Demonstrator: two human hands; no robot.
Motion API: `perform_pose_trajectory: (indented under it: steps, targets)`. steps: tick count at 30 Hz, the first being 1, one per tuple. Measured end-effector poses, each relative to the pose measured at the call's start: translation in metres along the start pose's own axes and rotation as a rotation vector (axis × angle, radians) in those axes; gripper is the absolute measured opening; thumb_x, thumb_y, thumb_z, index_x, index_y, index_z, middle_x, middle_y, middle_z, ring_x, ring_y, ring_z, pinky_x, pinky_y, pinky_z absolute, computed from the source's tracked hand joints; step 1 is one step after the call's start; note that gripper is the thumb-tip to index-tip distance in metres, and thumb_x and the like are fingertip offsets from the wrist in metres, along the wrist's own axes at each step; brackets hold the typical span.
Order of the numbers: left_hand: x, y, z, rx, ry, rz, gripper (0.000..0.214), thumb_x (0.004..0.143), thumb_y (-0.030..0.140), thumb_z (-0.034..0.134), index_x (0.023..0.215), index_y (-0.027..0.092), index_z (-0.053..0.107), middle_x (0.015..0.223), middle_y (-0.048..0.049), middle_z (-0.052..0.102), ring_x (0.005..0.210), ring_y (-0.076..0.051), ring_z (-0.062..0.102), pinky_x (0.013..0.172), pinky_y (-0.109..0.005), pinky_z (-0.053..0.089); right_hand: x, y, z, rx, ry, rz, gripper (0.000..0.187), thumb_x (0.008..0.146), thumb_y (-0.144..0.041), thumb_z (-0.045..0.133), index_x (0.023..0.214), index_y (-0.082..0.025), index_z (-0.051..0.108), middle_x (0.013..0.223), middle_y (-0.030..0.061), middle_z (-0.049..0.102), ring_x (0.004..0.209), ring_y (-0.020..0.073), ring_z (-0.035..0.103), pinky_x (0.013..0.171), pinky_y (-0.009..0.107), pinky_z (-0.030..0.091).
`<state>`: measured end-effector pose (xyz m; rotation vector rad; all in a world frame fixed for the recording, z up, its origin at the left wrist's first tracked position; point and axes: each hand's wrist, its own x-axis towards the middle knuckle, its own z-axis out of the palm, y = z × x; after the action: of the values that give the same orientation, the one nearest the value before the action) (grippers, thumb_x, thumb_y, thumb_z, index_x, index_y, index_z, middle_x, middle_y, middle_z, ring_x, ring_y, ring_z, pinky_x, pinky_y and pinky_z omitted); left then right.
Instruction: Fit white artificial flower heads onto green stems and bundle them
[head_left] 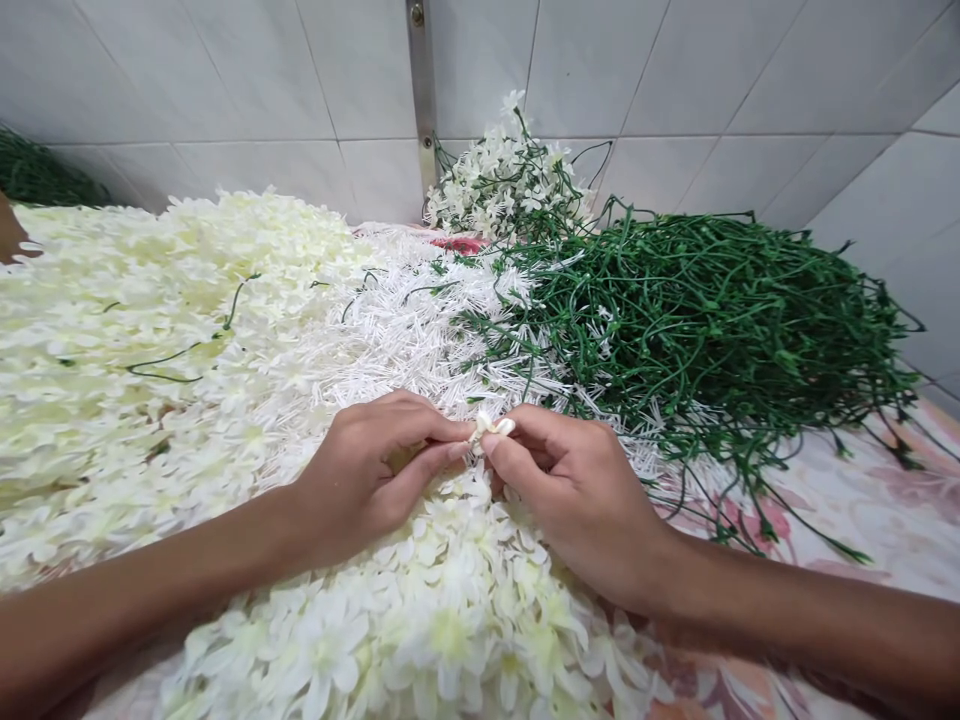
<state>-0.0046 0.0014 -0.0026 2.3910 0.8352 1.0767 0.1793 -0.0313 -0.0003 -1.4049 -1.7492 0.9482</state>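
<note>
Now, your left hand (371, 480) and right hand (577, 500) meet above the heap of cream artificial blossoms (150, 400), fingers (517, 425) pinched narrowly on a small white blossom (491, 428): it lies sideways between them, its long axis running hand to hand, slightly nearer your right hand.

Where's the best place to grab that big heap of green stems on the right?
Probably the thick middle of the green plastic stems, reaching in from above on the right with your right hand once it lets go of the small white blossom. The strands bunch densest there, while the left end tangles into the white strands.
</note>
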Motion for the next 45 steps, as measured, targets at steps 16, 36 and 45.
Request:
perform_pose_trajectory:
  steps: [16,36,45]
  targets:
    - [0.0048,-0.0025,-0.001,-0.303,-0.029,-0.332,0.004,0.069,0.015,0.074,0.068,0.016,0.071,0.064,-0.002,0.069,0.057,-0.012,0.062,0.048,-0.019,0.048,-0.0008,0.0009,0.0,0.006,-0.063,-0.043,0.028,0.087,-0.024,0.046,0.06,-0.017,0.043,0.052,-0.0052,0.038,0.049,0.0073,0.034,0.048,0.022,0.023]
    - [0.0051,0.0035,-0.002,-0.167,-0.063,-0.242,0.01,0.071,0.018,0.072,0.076,0.014,0.064,0.067,-0.0019,0.068,0.059,-0.01,0.062,0.055,-0.017,0.05,0.0002,0.0039,0.002,-0.03,-0.029,-0.092,0.032,0.088,-0.024,0.047,0.058,-0.017,0.037,0.05,-0.0072,0.033,0.046,0.0055,0.029,0.043,0.019,0.022]
    - [0.0053,0.003,-0.0025,-0.13,-0.035,-0.235,0.011,0.075,0.022,0.07,0.068,0.015,0.066,0.064,-0.0026,0.066,0.055,-0.01,0.058,0.046,-0.018,0.042,-0.0019,0.0013,0.0006,0.105,-0.056,-0.081,0.014,0.087,-0.018,0.049,0.086,-0.016,0.064,0.055,-0.0055,0.046,0.047,0.0058,0.036,0.043,0.018,0.027]
